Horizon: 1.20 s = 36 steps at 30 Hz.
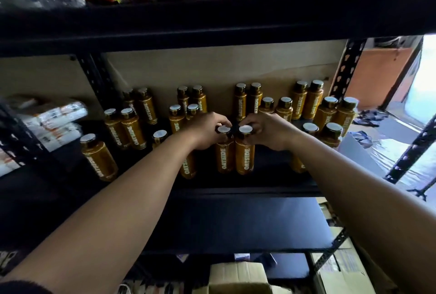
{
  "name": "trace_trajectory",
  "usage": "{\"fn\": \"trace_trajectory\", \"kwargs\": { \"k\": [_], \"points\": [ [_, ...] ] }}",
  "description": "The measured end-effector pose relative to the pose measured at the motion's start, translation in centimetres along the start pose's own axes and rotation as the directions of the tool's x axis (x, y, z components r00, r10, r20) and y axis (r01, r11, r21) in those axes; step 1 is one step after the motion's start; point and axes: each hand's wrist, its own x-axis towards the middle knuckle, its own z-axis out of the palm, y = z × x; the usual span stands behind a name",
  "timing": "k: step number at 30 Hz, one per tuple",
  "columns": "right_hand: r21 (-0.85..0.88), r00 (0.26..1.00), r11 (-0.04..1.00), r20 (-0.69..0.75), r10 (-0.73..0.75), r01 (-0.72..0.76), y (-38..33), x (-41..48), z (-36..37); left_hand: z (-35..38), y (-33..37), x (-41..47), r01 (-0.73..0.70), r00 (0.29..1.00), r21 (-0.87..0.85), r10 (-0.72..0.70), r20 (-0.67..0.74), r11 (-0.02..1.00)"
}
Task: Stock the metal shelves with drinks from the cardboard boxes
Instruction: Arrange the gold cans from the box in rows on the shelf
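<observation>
Left hand (206, 130) and right hand (269, 131) grasp two bottles (245, 157) by their caps; a nudge could topple close-packed neighbours (188, 169).

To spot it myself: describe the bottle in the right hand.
On the black metal shelf of amber bottles, the right hand grips one bottle by its cap, mid-front. Unlike the neighbour bottle in the left hand, its white OATSIDE lettering faces you.
</observation>
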Motion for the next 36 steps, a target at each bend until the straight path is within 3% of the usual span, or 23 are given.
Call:
{"fn": "trace_trajectory", "kwargs": {
  "k": [17, 36],
  "points": [
    [0.071, 0.995, 0.995, -0.067, 0.070, -0.065, 0.2, -0.3, 1.1, 0.8, -1.4, 1.2, -0.100, 0.995, -0.043, 0.100, 0.005, 0.994],
    [0.032, 1.000, 0.999, -0.025, 0.003, -0.002, 1.3, -1.6, -0.4, 2.1, 0.9, 0.1, -0.003, 1.000, -0.101, 0.000, -0.023, 0.995]
  ]
}}
